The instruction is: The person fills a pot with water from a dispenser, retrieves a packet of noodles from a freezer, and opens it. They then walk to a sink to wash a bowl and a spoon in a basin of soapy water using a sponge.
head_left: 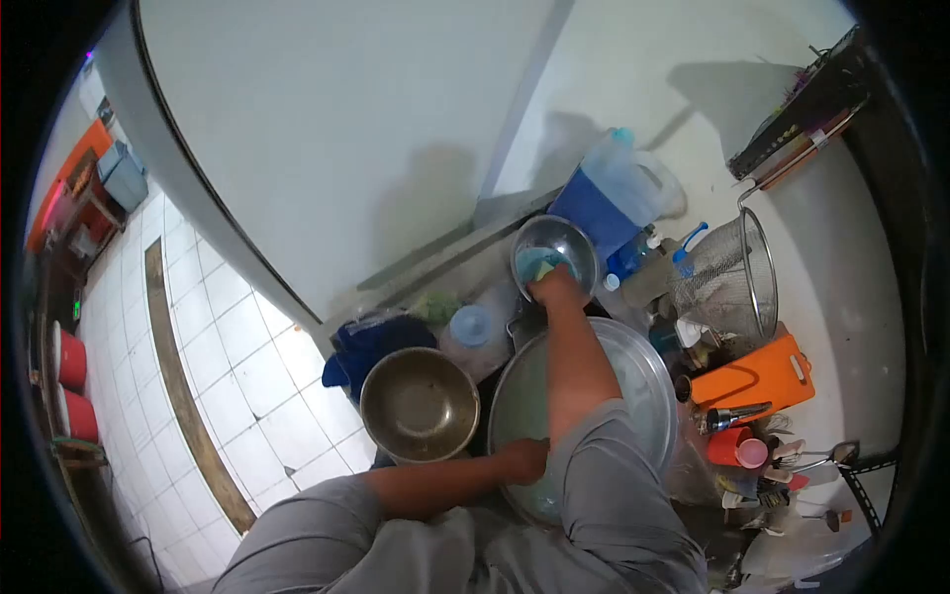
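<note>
My right hand [557,288] reaches into a small metal bowl [579,235] with bluish liquid in it. Its fingers are closed on a yellow-green sponge [544,269], which is partly hidden by the hand. Below this bowl stands a wide aluminium basin [665,396] holding cloudy, pale water. My left hand [522,461] is at the basin's left side, over its rim, with the fingers curled in. What it holds, if anything, is hidden. Left of the basin sits a worn metal bowl [420,404] with nothing in it.
A jug of blue liquid [604,193] stands behind the small bowl. To the right are a wire strainer [727,282], an orange cutting board [762,376], a red cup [730,445] and several utensils. A dark blue cloth [376,346] and a capped container [471,327] lie left.
</note>
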Demonstrator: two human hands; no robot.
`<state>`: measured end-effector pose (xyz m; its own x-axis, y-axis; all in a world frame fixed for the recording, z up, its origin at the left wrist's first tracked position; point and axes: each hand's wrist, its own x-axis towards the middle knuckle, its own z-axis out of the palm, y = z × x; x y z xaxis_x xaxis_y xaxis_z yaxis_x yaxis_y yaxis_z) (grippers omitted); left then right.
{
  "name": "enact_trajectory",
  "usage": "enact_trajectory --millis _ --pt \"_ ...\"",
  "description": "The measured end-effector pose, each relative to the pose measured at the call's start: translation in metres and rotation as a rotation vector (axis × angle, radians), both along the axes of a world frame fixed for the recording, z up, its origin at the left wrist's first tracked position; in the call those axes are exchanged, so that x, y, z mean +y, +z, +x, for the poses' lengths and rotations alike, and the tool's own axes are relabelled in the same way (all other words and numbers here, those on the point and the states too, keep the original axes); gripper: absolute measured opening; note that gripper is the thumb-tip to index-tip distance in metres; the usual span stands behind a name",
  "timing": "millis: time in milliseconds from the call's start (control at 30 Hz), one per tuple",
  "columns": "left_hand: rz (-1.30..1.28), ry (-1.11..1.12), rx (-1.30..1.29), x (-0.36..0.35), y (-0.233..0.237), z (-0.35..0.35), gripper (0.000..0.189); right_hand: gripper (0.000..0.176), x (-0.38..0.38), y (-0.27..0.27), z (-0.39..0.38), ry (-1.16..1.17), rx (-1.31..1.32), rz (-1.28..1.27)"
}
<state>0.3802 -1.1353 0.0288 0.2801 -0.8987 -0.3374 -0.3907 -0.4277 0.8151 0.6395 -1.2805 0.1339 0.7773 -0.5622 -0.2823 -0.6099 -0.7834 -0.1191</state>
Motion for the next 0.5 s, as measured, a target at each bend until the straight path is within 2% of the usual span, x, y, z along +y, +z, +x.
enact_trajectory --millis 33,67,100,133,167,200,233,267,333,367,433,467,500 --pt "-0.031 0.013 -0.012 0.001 -0.004 -0.004 0.037 0.084 -0.003 -0.004 0.002 0.014 0.033 -0.015" --pt "-0.029 0.006 -0.013 -0.005 -0.035 -0.009 0.037 0.084 -0.006 -0.003 0.004 0.007 0.031 -0.012" --pt "-0.129 0.048 -0.142 -0.015 -0.086 -0.016 0.037 0.082 -0.011 0.000 0.002 0.042 -0.035 -0.061" --pt "-0.230 0.083 -0.263 -0.018 -0.114 -0.026 0.037 0.080 -0.018 0.001 -0.006 0.068 -0.096 -0.108" --pt "-0.153 0.128 -0.096 -0.014 -0.093 -0.016 0.036 0.080 -0.027 0.010 -0.021 0.036 -0.080 -0.099" --pt "-0.066 0.166 0.078 -0.010 -0.051 0.005 0.036 0.077 -0.035 0.024 -0.046 0.032 -0.278 0.020" --pt "0.043 0.143 0.141 -0.003 -0.009 0.021 0.044 0.074 -0.045 0.033 -0.074 0.020 -0.478 0.130" --pt "0.155 0.114 0.197 0.002 0.027 0.037 0.052 0.074 -0.057 0.036 -0.111 -0.030 -0.458 0.132" --pt "0.282 0.024 0.070 0.000 0.072 0.048 0.044 0.068 -0.066 0.031 -0.201 0.146 -0.551 0.088" --pt "0.292 -0.018 0.068 -0.005 0.049 0.043 0.044 0.064 -0.063 0.010 -0.243 0.189 -0.571 0.028" --pt "0.257 -0.176 -0.296 -0.019 -0.013 0.034 0.037 0.060 -0.044 -0.026 -0.314 0.220 -0.511 0.003" --pt "0.260 -0.213 -0.302 -0.021 -0.005 0.025 0.037 0.060 -0.029 -0.038 -0.334 0.196 -0.436 0.044" --pt "0.218 -0.020 -0.134 -0.020 0.013 0.015 0.034 0.060 -0.020 -0.055 -0.344 0.158 -0.443 0.046"
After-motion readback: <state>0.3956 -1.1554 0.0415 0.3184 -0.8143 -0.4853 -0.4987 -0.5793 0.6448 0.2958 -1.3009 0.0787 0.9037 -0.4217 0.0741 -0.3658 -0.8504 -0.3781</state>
